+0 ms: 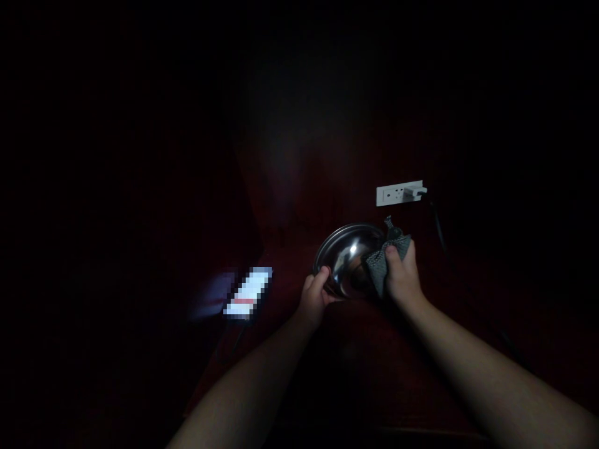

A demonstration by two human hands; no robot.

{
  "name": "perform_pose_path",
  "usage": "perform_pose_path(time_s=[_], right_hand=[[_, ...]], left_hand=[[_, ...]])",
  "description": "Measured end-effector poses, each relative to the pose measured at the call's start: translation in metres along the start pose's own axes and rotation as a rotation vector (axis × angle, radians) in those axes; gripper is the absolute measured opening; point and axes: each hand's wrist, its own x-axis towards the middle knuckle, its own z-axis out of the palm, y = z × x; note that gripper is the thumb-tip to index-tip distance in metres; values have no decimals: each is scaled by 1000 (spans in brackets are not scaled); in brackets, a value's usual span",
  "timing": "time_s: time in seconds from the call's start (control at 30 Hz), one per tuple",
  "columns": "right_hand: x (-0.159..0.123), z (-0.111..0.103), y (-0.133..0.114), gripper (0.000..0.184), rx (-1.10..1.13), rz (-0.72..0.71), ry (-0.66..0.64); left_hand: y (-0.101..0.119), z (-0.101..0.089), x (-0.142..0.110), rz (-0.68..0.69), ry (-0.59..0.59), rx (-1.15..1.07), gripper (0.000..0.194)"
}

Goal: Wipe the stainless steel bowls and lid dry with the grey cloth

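The scene is very dark. A shiny round metal bowl (346,252) is held tilted above a dark reddish wooden surface (374,374). My left hand (314,298) grips the bowl's near left rim, thumb over the edge. My right hand (403,274) is closed on a grey patterned cloth (381,262) and presses it against the bowl's right side. Part of the cloth bunches up above my fingers.
A lit phone screen (248,293) lies on the surface to the left of the bowl. A white power strip (397,193) with a plug and a dark cable (437,227) sits behind the bowl to the right. Everything else is in darkness.
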Motion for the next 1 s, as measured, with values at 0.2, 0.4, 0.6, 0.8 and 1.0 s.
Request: perform_pose_path(time_s=[0.2, 0.4, 0.6, 0.8, 1.0], right_hand=[[3, -4, -4, 35, -47, -33, 9], [4, -10, -7, 44, -119, -165, -8], [5, -11, -9, 48, -99, -291, -79], [5, -12, -13, 51, -172, -293, -19], [5, -7, -13, 51, -154, -229, 58]], left_hand=[[-1, -7, 4, 42, -93, 178, 42], [4, -9, 5, 121, -112, 158, 28], [-1, -3, -2, -14, -31, 13, 30], [-2, 0, -4, -56, -106, -29, 38], [-2, 2, -5, -48, -103, 30, 39]])
